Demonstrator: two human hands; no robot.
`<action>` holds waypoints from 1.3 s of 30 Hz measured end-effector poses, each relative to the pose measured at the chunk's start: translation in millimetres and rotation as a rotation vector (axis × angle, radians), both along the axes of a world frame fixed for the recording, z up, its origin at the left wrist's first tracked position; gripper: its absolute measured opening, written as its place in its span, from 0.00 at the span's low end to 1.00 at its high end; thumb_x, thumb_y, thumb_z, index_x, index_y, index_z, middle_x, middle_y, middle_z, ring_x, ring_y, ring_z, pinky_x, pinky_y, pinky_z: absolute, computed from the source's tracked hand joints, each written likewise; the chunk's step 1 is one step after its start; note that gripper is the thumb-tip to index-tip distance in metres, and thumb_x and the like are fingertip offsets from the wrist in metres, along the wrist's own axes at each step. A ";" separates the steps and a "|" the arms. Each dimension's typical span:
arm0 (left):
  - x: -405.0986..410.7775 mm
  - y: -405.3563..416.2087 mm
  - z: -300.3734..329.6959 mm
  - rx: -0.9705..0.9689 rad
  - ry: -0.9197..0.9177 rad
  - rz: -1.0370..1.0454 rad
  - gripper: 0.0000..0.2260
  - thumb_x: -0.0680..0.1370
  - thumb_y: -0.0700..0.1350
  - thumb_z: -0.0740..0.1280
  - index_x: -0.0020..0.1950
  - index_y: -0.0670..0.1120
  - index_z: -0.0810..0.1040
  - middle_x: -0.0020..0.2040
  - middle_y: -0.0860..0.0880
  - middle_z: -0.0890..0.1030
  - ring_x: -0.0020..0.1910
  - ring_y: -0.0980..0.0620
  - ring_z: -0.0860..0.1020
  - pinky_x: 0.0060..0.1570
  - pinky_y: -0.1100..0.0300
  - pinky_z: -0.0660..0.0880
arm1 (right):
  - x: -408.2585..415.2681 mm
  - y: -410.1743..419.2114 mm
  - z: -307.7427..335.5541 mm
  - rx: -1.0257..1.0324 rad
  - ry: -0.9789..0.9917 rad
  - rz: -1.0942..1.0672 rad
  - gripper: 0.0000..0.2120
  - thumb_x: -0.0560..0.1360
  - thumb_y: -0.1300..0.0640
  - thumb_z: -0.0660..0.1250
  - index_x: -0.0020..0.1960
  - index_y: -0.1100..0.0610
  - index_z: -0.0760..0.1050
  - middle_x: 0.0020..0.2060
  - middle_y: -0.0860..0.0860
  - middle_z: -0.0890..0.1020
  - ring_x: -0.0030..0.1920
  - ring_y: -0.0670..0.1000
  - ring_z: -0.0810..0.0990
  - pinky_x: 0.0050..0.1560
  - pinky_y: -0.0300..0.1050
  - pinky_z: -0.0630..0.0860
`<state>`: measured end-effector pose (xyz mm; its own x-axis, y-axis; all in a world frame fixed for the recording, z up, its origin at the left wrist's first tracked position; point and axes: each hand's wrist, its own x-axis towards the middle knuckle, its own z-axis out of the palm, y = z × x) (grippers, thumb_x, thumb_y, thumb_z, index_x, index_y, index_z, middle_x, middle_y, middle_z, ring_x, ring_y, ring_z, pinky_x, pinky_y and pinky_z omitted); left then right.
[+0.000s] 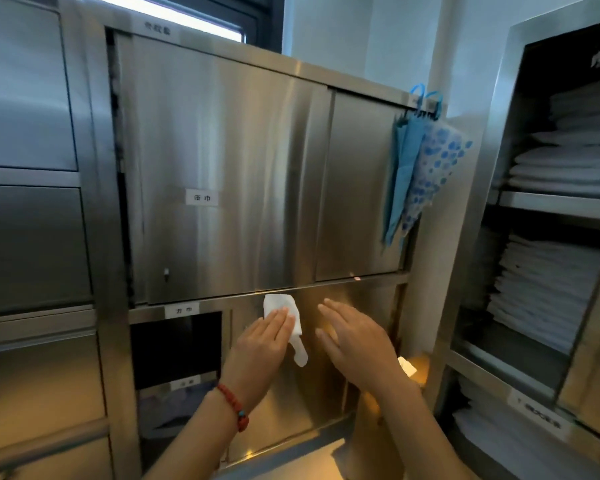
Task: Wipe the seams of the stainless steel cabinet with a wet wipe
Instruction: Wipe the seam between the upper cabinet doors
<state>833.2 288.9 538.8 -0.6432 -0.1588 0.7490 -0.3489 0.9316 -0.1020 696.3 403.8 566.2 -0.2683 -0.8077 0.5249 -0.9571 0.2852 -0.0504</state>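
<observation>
Right now, in the head view, the left hand (264, 336) lies flat with straight fingers, pressing the wet wipe (284, 323) against the lower door panel (326, 386) of the stainless steel cabinet (222, 168). The wipe's top edge sits just below the horizontal seam (326, 285) that runs above the fingertips, and a loose tail hangs down beside the palm. The right hand (352, 339), just beside it, is open and empty; whether it touches the panel or hovers is hard to tell. Since the wipe is only pinned, not pinched, it could slide out from under the fingers or bunch as it is pushed up, and the dangling tail could catch in the gap, leaving the seam skipped.
</observation>
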 end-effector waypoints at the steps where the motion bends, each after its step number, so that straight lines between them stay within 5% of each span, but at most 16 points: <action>1: 7.1 -6.5 1.1 -0.001 -0.005 0.024 0.33 0.48 0.42 0.84 0.52 0.39 0.83 0.50 0.42 0.83 0.47 0.47 0.83 0.40 0.52 0.81 | 3.6 -9.5 0.4 0.000 0.001 0.014 0.23 0.81 0.45 0.53 0.74 0.48 0.60 0.73 0.45 0.63 0.72 0.44 0.61 0.69 0.39 0.58; 9: 48.6 -48.8 7.6 -0.060 0.021 0.203 0.33 0.44 0.38 0.84 0.47 0.39 0.84 0.47 0.42 0.84 0.44 0.48 0.83 0.37 0.53 0.81 | 29.1 -80.3 1.7 0.019 0.013 0.226 0.22 0.81 0.45 0.53 0.74 0.48 0.60 0.72 0.44 0.64 0.72 0.44 0.61 0.63 0.34 0.50; 18: 69.0 -85.7 6.3 -0.035 0.003 0.398 0.35 0.43 0.43 0.85 0.49 0.40 0.84 0.48 0.44 0.84 0.45 0.50 0.83 0.41 0.57 0.80 | 32.6 -149.4 3.4 0.042 0.021 0.402 0.23 0.81 0.45 0.52 0.74 0.48 0.59 0.73 0.45 0.63 0.72 0.44 0.61 0.71 0.43 0.61; 39: 209.6 -170.9 -3.9 -0.025 -0.015 0.716 0.33 0.46 0.42 0.84 0.50 0.41 0.83 0.49 0.44 0.84 0.46 0.50 0.83 0.42 0.56 0.80 | 166.2 -290.6 -0.2 0.028 0.091 0.761 0.24 0.81 0.46 0.53 0.75 0.51 0.58 0.74 0.47 0.62 0.73 0.45 0.59 0.71 0.39 0.55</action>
